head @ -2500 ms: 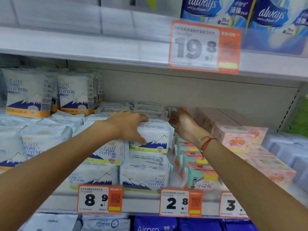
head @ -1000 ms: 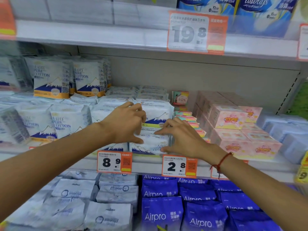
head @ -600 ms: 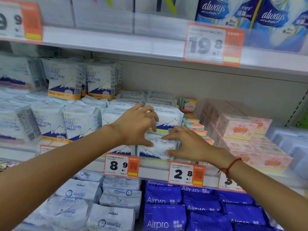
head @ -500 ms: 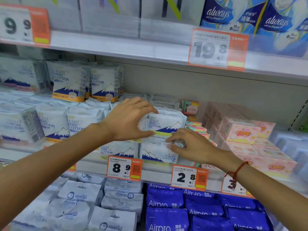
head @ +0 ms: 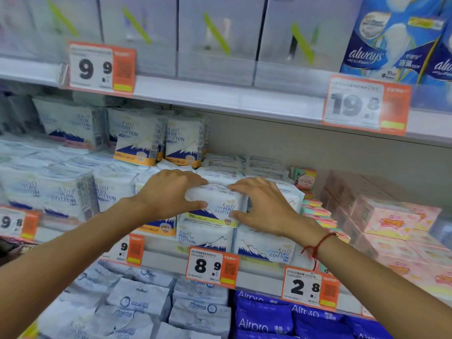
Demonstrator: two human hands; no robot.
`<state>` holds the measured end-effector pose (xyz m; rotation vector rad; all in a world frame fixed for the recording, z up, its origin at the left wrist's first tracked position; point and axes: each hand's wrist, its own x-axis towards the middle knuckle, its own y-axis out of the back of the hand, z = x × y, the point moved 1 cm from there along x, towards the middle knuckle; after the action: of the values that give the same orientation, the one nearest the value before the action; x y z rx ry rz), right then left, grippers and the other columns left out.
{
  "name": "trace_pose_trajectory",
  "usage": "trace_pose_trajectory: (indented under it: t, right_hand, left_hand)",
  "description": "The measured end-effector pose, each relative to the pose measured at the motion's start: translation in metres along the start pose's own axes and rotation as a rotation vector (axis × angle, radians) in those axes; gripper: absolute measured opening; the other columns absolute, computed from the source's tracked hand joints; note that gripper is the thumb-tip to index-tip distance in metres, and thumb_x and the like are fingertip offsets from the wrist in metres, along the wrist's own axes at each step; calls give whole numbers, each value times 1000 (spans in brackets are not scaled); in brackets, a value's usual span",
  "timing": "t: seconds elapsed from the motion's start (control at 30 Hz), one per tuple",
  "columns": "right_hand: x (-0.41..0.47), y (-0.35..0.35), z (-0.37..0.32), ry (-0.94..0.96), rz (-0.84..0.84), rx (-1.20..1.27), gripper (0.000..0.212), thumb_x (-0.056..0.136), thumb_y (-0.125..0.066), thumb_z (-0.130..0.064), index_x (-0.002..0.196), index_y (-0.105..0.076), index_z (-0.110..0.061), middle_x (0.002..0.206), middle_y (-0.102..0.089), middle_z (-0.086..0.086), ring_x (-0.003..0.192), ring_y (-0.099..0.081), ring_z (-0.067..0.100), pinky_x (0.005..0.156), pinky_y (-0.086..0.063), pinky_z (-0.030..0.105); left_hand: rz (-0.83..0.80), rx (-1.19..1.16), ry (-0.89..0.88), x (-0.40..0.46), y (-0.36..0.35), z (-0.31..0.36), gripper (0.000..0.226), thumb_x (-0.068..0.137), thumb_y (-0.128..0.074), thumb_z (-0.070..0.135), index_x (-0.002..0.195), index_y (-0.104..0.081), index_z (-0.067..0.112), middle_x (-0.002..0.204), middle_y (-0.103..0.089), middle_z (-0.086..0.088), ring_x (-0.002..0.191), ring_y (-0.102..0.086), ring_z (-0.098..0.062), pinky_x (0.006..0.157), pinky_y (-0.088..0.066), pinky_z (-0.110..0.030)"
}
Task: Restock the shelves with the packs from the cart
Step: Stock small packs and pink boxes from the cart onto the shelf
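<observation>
Left hand [head: 168, 194] and right hand [head: 264, 206] each curl round one end of a white cotton pack [head: 215, 204], top of the stack at the middle shelf [head: 166, 253] front edge. Advice: seat it square, label outward, flush with neighbours; press gently, soft wrapping.

- The middle shelf [head: 264, 269] is stocked along its left and centre with white Pure Cotton packs [head: 208, 237], stacked in layers.
- Small pastel packs [head: 315, 212] are lined up just right of them, with pink boxes [head: 381, 216] at the far right.
- White boxes [head: 215, 37] and blue Always packs [head: 381, 45] are carried by the upper shelf [head: 220, 99].
- White pouches [head: 137, 302] and blue Airpro packs [head: 261, 319] are seen on the level below.
</observation>
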<state>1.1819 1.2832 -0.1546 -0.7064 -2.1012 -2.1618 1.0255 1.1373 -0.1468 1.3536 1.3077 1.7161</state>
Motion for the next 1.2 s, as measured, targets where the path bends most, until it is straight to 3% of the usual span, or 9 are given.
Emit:
trace_pose_trajectory:
  t: [0.17,0.43,0.57,0.73,0.87,1.07,1.2]
  right_hand:
    - [9,1,3,-8,10,-71,67,83,-61,-50,142,-38,-28,146,-38,-5,135,-27,14,111,-16,33]
    - [21,-5,2,-106,46,-37,59,86,-57,-52,137,-44,-27,140,-47,-6,130,-35,15,112,-16,35]
    - [25,-5,-2,-104,41,-61,58,84,-61,-49,135,-48,-24,134,-53,-3,126,-43,18,112,-20,35]
    - [22,-6,-3,-95,20,-111,67,78,-67,-51,135,-45,-23,137,-48,-2,131,-38,17,116,-8,40]
    - [27,-2,1,-91,81,-143,65,78,-68,-48,134,-45,-23,133,-50,-2,129,-39,16,116,-8,39]
    - [37,-17,3,-127,61,-164,64,78,-68,-44,134,-46,-22,135,-51,-1,128,-41,19,115,-12,42]
    - [39,-21,4,-129,81,-180,63,80,-67,-41,135,-44,-21,135,-51,0,128,-41,20,115,-11,42]
  left_hand:
    - [34,-33,17,15,-5,-4,59,80,-60,61,131,-53,35,136,-54,11,126,-47,-14,99,-38,-30]
    - [-103,-64,36,42,-12,-4,54,88,-58,47,138,-47,29,136,-54,-1,125,-48,-24,96,-43,-36]
    - [-179,44,9,44,-9,0,65,77,-69,48,135,-49,24,128,-58,-2,118,-51,-24,93,-45,-36]
    - [-13,185,-11,36,-10,6,62,76,-67,53,132,-52,32,116,-65,-1,108,-57,-23,86,-46,-33]
    - [106,177,-7,38,-8,5,56,79,-65,51,131,-52,35,119,-65,2,107,-58,-23,83,-45,-31]
    - [-3,145,69,48,-21,4,68,77,-68,51,139,-42,33,126,-57,-2,113,-55,-26,85,-45,-34]
    - [34,155,81,49,-22,3,66,76,-69,50,136,-46,31,121,-61,-2,108,-58,-26,80,-46,-32]
